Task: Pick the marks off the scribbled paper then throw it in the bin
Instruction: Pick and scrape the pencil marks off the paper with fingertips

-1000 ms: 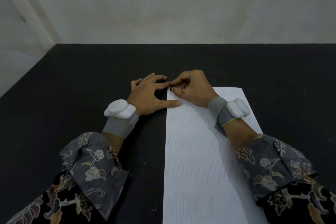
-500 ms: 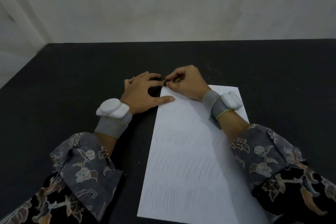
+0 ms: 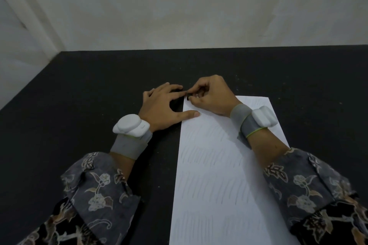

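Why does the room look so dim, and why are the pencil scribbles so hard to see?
Head view: the light is dim and soft, without glare; the paper looks greyish and its scribbles faint; the right hand casts a soft shadow; the black table shows little detail; the wide lens tilts the wall corner at left.

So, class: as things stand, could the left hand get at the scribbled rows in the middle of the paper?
Probably yes. The left hand lies at the paper with its thumb on the left edge, and the middle rows beside it lie bare; the right hand works only the far corner.
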Available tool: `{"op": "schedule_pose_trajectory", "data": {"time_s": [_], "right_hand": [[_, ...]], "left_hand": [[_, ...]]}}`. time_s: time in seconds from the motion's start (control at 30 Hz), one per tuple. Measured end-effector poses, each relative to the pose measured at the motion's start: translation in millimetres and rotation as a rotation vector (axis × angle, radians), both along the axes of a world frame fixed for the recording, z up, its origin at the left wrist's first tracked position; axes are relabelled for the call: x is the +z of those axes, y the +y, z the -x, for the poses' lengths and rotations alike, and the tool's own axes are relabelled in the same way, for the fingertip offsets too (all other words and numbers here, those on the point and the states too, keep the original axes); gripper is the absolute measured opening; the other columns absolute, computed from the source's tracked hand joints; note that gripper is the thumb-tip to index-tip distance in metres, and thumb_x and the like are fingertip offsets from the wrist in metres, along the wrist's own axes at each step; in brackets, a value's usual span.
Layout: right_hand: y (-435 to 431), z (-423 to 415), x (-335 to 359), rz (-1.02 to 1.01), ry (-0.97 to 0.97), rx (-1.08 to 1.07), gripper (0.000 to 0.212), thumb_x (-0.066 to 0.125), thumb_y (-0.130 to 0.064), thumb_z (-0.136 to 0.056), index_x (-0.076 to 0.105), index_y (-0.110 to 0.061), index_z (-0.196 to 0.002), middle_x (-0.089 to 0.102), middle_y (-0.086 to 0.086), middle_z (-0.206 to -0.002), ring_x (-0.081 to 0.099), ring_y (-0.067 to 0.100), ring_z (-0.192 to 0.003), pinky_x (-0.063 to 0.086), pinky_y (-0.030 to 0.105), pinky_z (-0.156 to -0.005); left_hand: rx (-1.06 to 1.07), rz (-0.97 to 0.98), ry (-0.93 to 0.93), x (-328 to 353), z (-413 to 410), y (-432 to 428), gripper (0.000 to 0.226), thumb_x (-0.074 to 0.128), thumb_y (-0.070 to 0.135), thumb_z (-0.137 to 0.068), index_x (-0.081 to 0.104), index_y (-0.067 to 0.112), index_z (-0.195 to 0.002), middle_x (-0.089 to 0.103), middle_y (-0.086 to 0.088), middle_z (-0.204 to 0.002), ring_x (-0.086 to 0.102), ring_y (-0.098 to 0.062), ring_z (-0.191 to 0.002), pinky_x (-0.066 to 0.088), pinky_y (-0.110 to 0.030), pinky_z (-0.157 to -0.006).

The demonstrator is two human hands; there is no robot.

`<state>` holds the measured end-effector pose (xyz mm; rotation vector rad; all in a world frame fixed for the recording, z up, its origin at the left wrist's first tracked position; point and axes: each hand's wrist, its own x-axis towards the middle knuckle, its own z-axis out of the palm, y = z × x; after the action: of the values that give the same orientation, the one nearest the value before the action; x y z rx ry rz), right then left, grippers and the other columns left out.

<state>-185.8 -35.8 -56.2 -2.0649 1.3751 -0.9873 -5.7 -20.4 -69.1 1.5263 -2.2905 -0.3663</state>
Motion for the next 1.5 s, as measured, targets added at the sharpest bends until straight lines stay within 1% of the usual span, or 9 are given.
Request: {"op": "schedule_pose_trajectory", "data": {"time_s": [0.33,0.43,0.6,0.77,0.87,1.0,1.13,1.3,1.5], "right_hand": [[2,-2,1,0.007,0.026,-0.008,0.012,0.072,-0.006,-0.078,0.073,-0.005,-0.090,0.065,0.001,-0.076,0.057,0.006,-0.061,0.049,0.009,-0.059],[2,-6,-3,0.078,0.032,-0.065,0.013,0.071,-0.004,-0.079,0.073,-0.004,-0.091,0.064,0.002,-0.080,0.054,0.004,-0.058,0.047,0.007,-0.059],[2,-3,-1,-0.001,-0.004,-0.020,0.010,0.071,-0.003,-0.076,0.073,-0.005,-0.086,0.063,-0.003,-0.069,0.055,0.000,-0.053,0.047,0.010,-0.056],[0,-2,-5,0.073,0.016,-0.082,0.013,0.070,-0.004,-0.077,0.072,-0.004,-0.090,0.066,0.005,-0.080,0.053,0.003,-0.057,0.050,0.013,-0.060],[3,-1,-1,0.026,-0.001,-0.048,0.012,0.070,-0.003,-0.075,0.072,-0.004,-0.087,0.064,0.002,-0.072,0.053,0.003,-0.054,0.050,0.013,-0.058],[3,-4,-1,0.040,-0.001,-0.063,0.013,0.070,-0.002,-0.076,0.072,-0.003,-0.089,0.064,0.002,-0.076,0.052,0.001,-0.056,0.047,0.009,-0.059],[1,-2,-4,0.015,-0.048,-0.062,0.012,0.070,-0.001,-0.075,0.072,-0.004,-0.086,0.064,0.000,-0.069,0.053,-0.003,-0.052,0.047,0.009,-0.058],[-1,-2,-5,0.007,-0.094,-0.060,0.017,0.069,-0.002,-0.075,0.072,-0.007,-0.091,0.066,0.004,-0.074,0.054,0.001,-0.054,0.048,0.012,-0.060],[2,-2,-4,0.070,-0.070,-0.053,0.017,0.070,-0.002,-0.077,0.073,-0.007,-0.092,0.066,0.004,-0.078,0.057,0.007,-0.061,0.052,0.014,-0.062]], "left_hand": [[0.005,-0.024,0.002,3,1,1,0.085,0.047,0.081,-0.061,0.048,0.041,-0.136,0.037,0.017,-0.148,0.019,-0.010,-0.143,0.011,-0.041,-0.112],[0.004,-0.026,0.004,3,2,2,0.086,0.047,0.081,-0.061,0.048,0.040,-0.136,0.037,0.017,-0.148,0.019,-0.010,-0.143,0.011,-0.041,-0.112],[0.004,-0.007,0.000,1,0,0,0.098,0.035,0.091,-0.052,0.049,0.042,-0.135,0.038,0.017,-0.148,0.020,-0.011,-0.143,0.012,-0.042,-0.110],[0.003,-0.015,-0.004,2,3,1,0.098,0.034,0.090,-0.052,0.049,0.041,-0.136,0.038,0.016,-0.148,0.020,-0.011,-0.143,0.011,-0.043,-0.110],[0.000,-0.010,-0.007,0,2,-1,0.097,0.034,0.090,-0.053,0.048,0.043,-0.136,0.038,0.017,-0.148,0.020,-0.011,-0.143,0.012,-0.043,-0.110],[0.011,0.010,-0.007,0,0,-1,0.097,0.034,0.090,-0.053,0.049,0.041,-0.136,0.039,0.016,-0.148,0.021,-0.012,-0.143,0.013,-0.046,-0.111],[0.002,-0.001,-0.032,1,2,-1,0.097,0.033,0.090,-0.054,0.048,0.041,-0.136,0.038,0.015,-0.148,0.021,-0.013,-0.143,0.014,-0.045,-0.111],[0.015,-0.030,-0.065,4,4,-2,0.100,0.032,0.091,-0.051,0.047,0.042,-0.136,0.037,0.016,-0.146,0.025,-0.013,-0.139,0.016,-0.043,-0.108],[0.050,-0.013,-0.112,8,9,-4,0.097,0.034,0.095,-0.048,0.052,0.046,-0.130,0.038,0.016,-0.139,0.027,-0.015,-0.129,0.015,-0.034,-0.094]]}}
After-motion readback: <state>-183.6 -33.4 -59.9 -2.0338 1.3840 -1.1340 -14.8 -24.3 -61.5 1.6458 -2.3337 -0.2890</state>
